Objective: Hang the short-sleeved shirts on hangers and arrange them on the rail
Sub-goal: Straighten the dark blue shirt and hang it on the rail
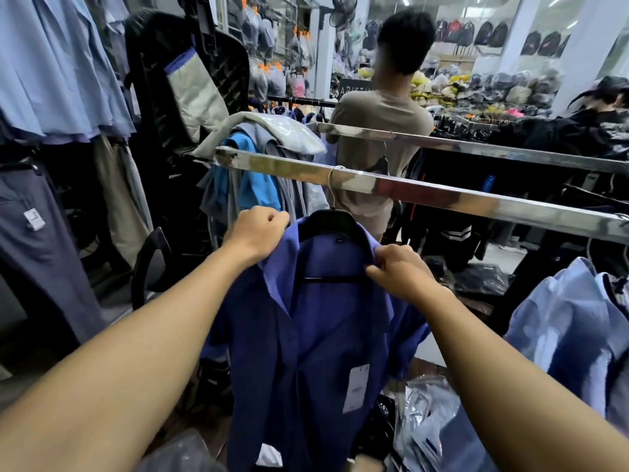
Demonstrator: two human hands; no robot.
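A dark blue short-sleeved shirt (306, 335) hangs on a black hanger (332, 223), whose metal hook loops over the chrome rail (442, 195). My left hand (255, 233) grips the shirt's left collar and shoulder near the hanger's end. On the other side, my right hand (398, 270) pinches the right collar edge. A white price tag (355, 388) dangles on the shirt front. The shirt is open at the neck.
Light blue shirts (571, 328) hang on the rail at the right. Clothes are piled over the rail's left end (265, 144). A second chrome rail (476, 148) runs behind, with a person (381, 131) standing beyond it. Plastic bags (432, 430) lie on the floor below.
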